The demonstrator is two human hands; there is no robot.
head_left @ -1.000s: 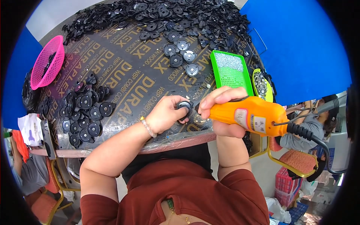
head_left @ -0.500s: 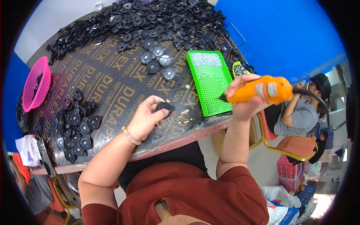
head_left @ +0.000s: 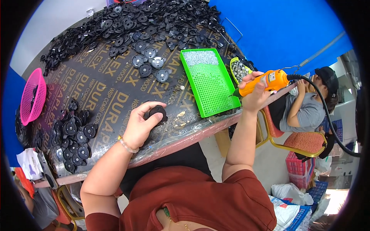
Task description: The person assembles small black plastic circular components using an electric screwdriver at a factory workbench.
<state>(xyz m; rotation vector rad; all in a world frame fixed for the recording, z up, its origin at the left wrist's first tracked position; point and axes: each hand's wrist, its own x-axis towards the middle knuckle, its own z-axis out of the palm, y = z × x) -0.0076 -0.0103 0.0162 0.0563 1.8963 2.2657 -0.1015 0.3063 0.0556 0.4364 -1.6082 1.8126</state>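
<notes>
One green tray (head_left: 215, 90) near driver (head_left: 280, 79)

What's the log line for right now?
left hand: holding black disc | right hand: holding orange tool | nearby: green tray

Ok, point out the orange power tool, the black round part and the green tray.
Orange power tool (head_left: 274, 79): head view, on the casing.
Black round part (head_left: 157, 109): head view, on its upper face.
Green tray (head_left: 214, 92): head view, on its bare perforated floor.

Glossy plastic screwdriver (head_left: 275, 79); matt plastic disc (head_left: 159, 109); soft-looking cloth shirt (head_left: 192, 192).
</notes>
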